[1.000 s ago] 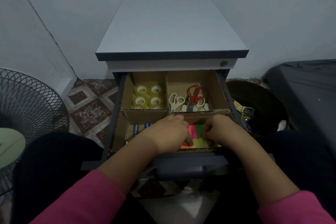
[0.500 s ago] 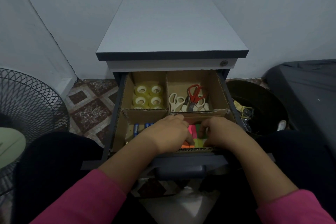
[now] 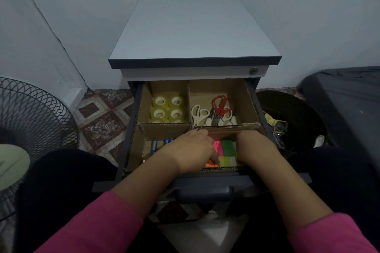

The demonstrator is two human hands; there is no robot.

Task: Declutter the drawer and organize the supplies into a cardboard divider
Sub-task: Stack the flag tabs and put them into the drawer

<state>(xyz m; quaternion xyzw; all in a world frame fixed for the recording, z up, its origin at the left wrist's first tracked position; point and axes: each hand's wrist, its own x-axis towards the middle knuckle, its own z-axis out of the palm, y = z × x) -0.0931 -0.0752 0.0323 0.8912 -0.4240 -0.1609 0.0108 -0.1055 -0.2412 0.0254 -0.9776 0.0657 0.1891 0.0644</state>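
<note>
Tape rolls (image 3: 167, 107) and scissors (image 3: 213, 113) sit sorted in the cardboard divider's (image 3: 165, 125) back compartments, and my left hand (image 3: 190, 150) and right hand (image 3: 254, 147) press sticky notes (image 3: 226, 150) into the front-right corner, each grip's closure hidden.

Cardboard divider (image 3: 190, 104) in the open drawer (image 3: 202, 178), tape rolls (image 3: 168, 107) in divider's rear-left compartment, scissors (image 3: 213, 113) rear-right, sticky notes (image 3: 225, 153) front-right between both hands, markers (image 3: 158, 144) front-left, fan (image 3: 30, 127) left of divider, bin (image 3: 292, 121) right.
</note>
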